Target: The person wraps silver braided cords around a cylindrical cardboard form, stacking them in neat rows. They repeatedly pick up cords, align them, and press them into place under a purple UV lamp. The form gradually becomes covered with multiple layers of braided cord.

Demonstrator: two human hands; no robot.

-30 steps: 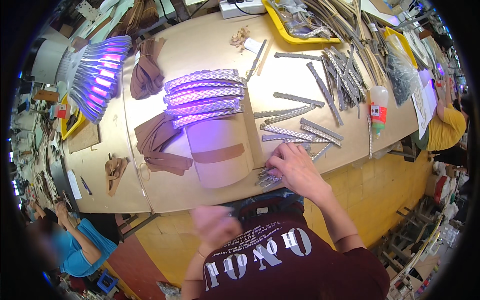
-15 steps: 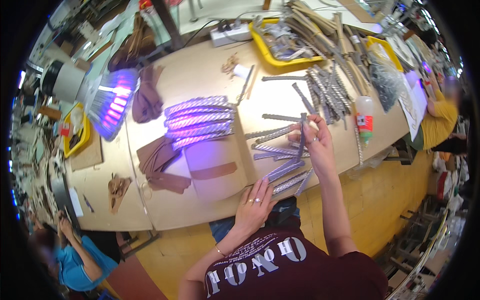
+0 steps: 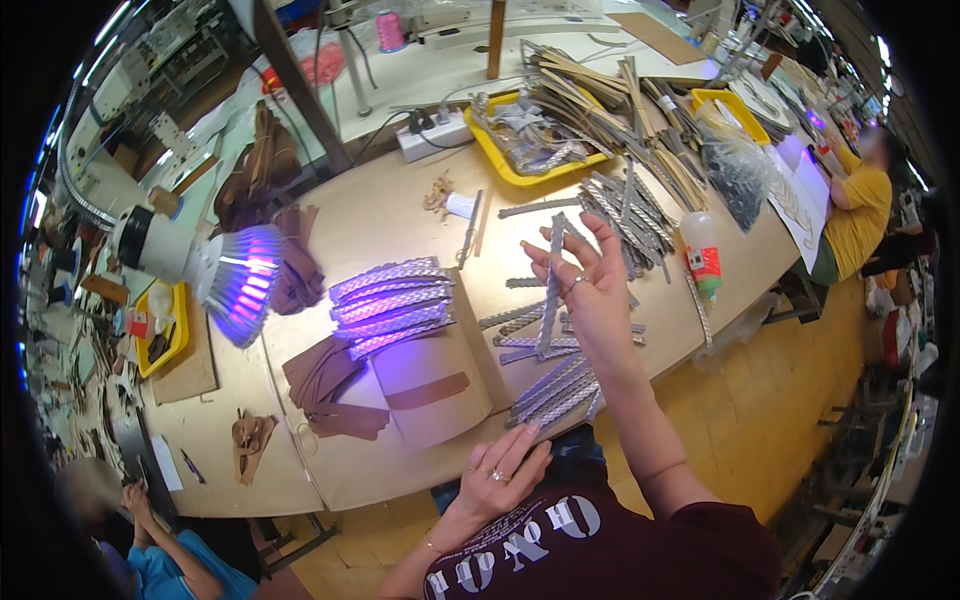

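In the head view, a glue bottle [image 3: 702, 262] is standing to the right of the right hand [image 3: 580, 275], and a heap of braided strips [image 3: 655, 235] is lying just beyond that hand. Farther off, a yellow tray [image 3: 545, 181] is holding crumpled scraps. Ahead and to the left of the left hand [image 3: 505, 475], a curved form [image 3: 425, 425] is taking up the table [image 3: 390, 205], and a lamp [image 3: 240, 285] is leaning in from farther left, shining violet.

The right hand is pinching a grey strip [image 3: 550, 310], slender and flat, its dull side showing. Between the hands, close to the left fingertips, a row of silvery plaited strips [image 3: 560, 388] is lying side by side. More shiny plaits [image 3: 395, 300] are bowing across the curved form, which is smooth and tan; matt brown straps [image 3: 330, 385] are fanning out beside it.

The left hand is stretching its fingers toward the row's near ends; whether it is gripping them, I cannot tell. The right hand is hiding part of the strips behind it, and the tray's scraps are hard to make out.
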